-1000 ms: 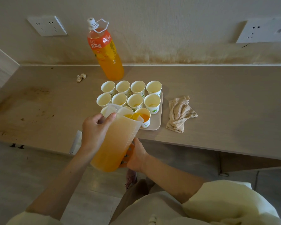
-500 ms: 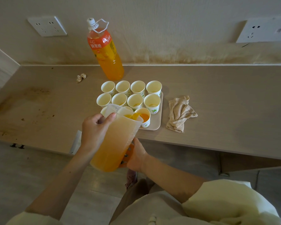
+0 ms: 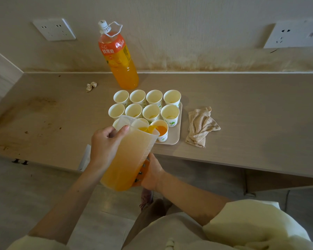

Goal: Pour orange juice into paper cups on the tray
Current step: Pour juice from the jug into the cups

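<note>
The near row of white paper cups (image 3: 170, 115) on the beige rectangular tray (image 3: 176, 134) is mostly hidden behind the tilted translucent plastic pitcher (image 3: 128, 156). Only a sliver of the left-most rim and part of one middle rim show, so the count in that row cannot be told. The tray's left side is covered by the cups. The fingers of the right hand (image 3: 152, 175) are tucked behind the pitcher's orange handle (image 3: 143, 171). It grips that handle low down, though how the fingers lie is out of sight. A white object under the desk edge, beside the left forearm, is too cut off to identify.

The left hand (image 3: 105, 145) grips the pitcher's upper wall, with the thumb near the rim and the fingers curled round the side. The pitcher is well filled with cloudy orange juice, and its spout leans over the near-right paper cup (image 3: 162, 131), which holds deep orange juice. Whether a stream is falling cannot be made out. Two full rows of four cups stand behind it. Their insides are pale, and a few show a faint yellowish trace at the bottom.

The tray sits near the front edge of the light brown desk (image 3: 242, 114). Behind it, near the wall, stands a tall capped plastic bottle of orange drink (image 3: 118, 56). A crumpled beige cloth (image 3: 201, 125) lies just right of the tray.
</note>
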